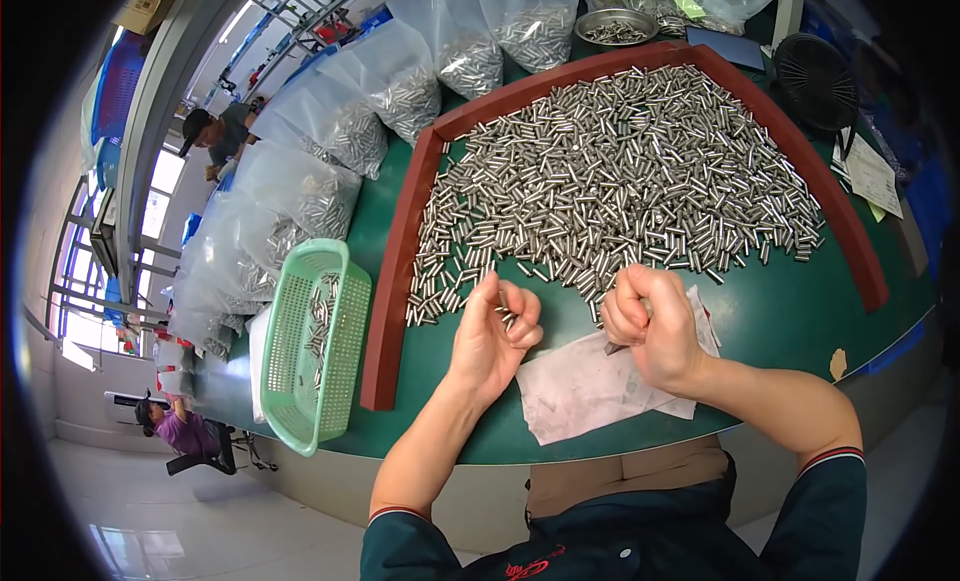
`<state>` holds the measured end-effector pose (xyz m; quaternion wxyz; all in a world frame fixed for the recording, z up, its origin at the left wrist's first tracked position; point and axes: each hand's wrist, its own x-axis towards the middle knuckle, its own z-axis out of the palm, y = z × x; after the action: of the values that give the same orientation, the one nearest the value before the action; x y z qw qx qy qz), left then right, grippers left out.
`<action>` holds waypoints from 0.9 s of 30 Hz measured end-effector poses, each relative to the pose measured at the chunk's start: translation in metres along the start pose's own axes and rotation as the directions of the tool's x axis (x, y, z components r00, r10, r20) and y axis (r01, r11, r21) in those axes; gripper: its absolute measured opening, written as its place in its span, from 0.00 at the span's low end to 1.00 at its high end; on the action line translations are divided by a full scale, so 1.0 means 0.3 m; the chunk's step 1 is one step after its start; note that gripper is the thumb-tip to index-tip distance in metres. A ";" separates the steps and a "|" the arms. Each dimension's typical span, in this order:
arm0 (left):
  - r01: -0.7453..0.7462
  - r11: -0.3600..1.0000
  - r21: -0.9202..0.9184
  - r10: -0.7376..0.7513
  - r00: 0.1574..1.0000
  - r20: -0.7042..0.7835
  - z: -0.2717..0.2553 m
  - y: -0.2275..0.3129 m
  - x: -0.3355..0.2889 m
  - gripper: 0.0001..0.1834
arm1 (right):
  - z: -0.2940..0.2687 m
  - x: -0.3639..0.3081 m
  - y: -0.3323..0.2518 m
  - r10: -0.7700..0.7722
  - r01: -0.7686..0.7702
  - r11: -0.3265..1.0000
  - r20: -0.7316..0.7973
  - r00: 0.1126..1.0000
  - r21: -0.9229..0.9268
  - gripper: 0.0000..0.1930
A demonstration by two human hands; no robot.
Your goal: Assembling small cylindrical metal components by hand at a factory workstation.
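A broad heap of short shiny metal pins (620,171) covers the green table in front of me. My left hand (490,341) is curled at the heap's near edge, palm turned inward, with a few metal pins (508,317) showing between its fingers. To its right, my right hand (655,326) is closed in a fist above a stained pale cloth (585,391). A small grey bit (612,348) pokes out below that fist; most of what it holds is hidden. One pin shows beside its fingertips.
Dark red bars (395,291) frame the heap at left, back and right. Left of them stands a green plastic basket (345,371) with some pins inside. Clear bags of pins (330,196) line the far left. A metal bowl (640,21) and black fan (815,81) are behind.
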<state>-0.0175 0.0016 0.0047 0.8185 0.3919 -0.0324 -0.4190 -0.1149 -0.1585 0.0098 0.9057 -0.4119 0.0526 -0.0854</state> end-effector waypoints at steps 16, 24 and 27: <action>0.019 -0.286 0.958 0.590 0.791 0.161 -0.013 0.021 0.101 0.10 | 0.000 0.003 -0.004 0.003 -0.002 1.000 0.009 1.000 -0.010 0.19; -0.086 -0.187 0.979 0.540 0.823 0.175 -0.022 0.028 0.075 0.06 | -0.001 0.004 -0.004 0.008 -0.008 1.000 0.017 1.000 0.003 0.19; -0.064 0.707 0.704 0.169 0.982 -0.080 -0.030 0.040 0.061 0.05 | -0.005 0.002 0.001 0.001 -0.002 1.000 -0.009 1.000 -0.031 0.20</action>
<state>0.0059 -0.0018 0.0015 0.6348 0.6970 -0.1561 -0.2948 -0.1146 -0.1595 0.0087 0.8990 -0.4255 0.0585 -0.0858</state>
